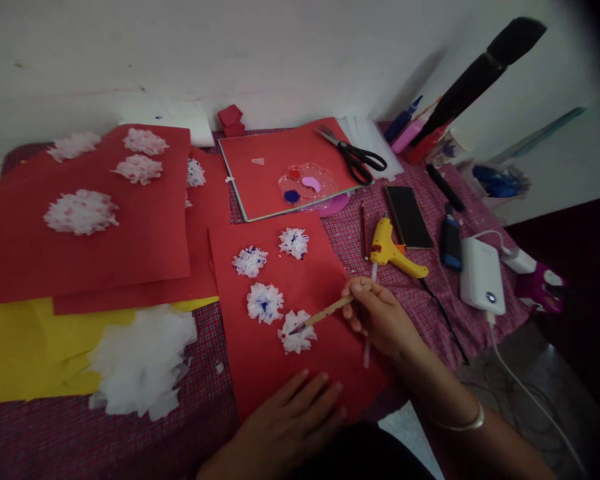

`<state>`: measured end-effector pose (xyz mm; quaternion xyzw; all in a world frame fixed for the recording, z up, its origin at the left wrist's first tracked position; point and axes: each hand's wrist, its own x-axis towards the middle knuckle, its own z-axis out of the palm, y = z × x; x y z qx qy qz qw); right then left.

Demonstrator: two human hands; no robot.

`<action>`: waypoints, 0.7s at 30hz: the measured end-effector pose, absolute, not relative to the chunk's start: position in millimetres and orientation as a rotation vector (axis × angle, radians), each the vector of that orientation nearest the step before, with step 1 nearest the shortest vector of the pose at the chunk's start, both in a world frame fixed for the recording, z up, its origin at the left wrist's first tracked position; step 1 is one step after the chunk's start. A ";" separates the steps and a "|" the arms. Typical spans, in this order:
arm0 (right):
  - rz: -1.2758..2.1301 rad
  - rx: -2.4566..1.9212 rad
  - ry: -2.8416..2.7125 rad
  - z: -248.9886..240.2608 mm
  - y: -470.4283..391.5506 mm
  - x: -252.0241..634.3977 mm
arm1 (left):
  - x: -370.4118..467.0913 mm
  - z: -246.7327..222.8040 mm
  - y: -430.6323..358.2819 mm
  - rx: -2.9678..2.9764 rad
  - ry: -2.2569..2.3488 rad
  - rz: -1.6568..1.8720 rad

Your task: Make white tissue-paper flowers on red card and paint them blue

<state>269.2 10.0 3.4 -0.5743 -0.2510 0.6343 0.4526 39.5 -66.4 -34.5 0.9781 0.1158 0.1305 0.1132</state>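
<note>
- Right hand (pixel 377 313) grasps a brush (pixel 329 310), tip at a flower (pixel 300 342) on the sheet (pixel 255 363).
- Left hand (pixel 290 423) lies released on the sheet's near part.
- Palette (pixel 306 193) is beyond the sheet.

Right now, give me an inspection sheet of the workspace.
Surface: checked cloth with small white scraps.
Work pieces: red sheet bearing four white paper flowers, three plainly marked blue.
Clutter: scissors, paint palette, yellow glue gun, white device.
Hands: right hand holds a brush, tip at one flower; left hand rests on the red sheet.
Cables: black cord from the glue gun; white cable trailing down from the white device.
Surroundings: pale wall behind.
</note>
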 end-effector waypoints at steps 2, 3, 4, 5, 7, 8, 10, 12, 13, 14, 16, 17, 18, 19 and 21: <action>1.469 -1.430 -0.631 3.2 10.2 268.8 | 39.4 -34.5 -67.1 2.868 0.349 0.395; 1.417 -1.431 -0.635 4.0 10.5 268.8 | 39.3 -34.4 -67.2 2.869 0.351 0.391; 1.380 -1.428 -0.639 5.3 10.7 268.8 | 39.2 -34.3 -67.3 2.872 0.347 0.387; 1.369 -1.426 -0.647 7.0 10.7 268.5 | 39.1 -34.3 -67.2 2.873 0.350 0.385; 1.398 -1.430 -0.671 10.6 10.1 267.1 | 38.7 -34.7 -67.0 2.875 0.352 0.372; 1.419 -1.435 -0.688 11.8 9.8 266.1 | 38.5 -35.1 -66.9 2.880 0.350 0.359; 1.436 -1.449 -0.726 11.9 10.2 264.3 | 38.3 -36.3 -67.0 2.894 0.342 0.337; 1.413 -1.471 -0.747 9.6 12.1 264.2 | 38.4 -37.7 -67.6 2.893 0.335 0.332; 1.396 -1.486 -0.748 8.2 13.3 264.8 | 38.6 -38.4 -68.0 2.886 0.335 0.344; 1.376 -1.501 -0.741 7.0 14.5 265.8 | 38.9 -39.1 -68.4 2.876 0.337 0.356; 1.332 -1.520 -0.714 5.9 16.3 268.0 | 39.6 -40.1 -68.9 2.861 0.337 0.374; 1.314 -1.521 -0.701 6.0 16.7 268.6 | 40.0 -40.4 -68.9 2.858 0.335 0.370; 1.305 -1.519 -0.690 6.1 16.7 268.6 | 40.3 -40.5 -68.9 2.857 0.336 0.366; 1.311 -1.512 -0.683 6.2 16.5 268.2 | 40.4 -40.5 -68.8 2.856 0.338 0.362; 1.359 -1.499 -0.684 5.5 15.8 266.3 | 40.1 -39.7 -68.4 2.858 0.336 0.350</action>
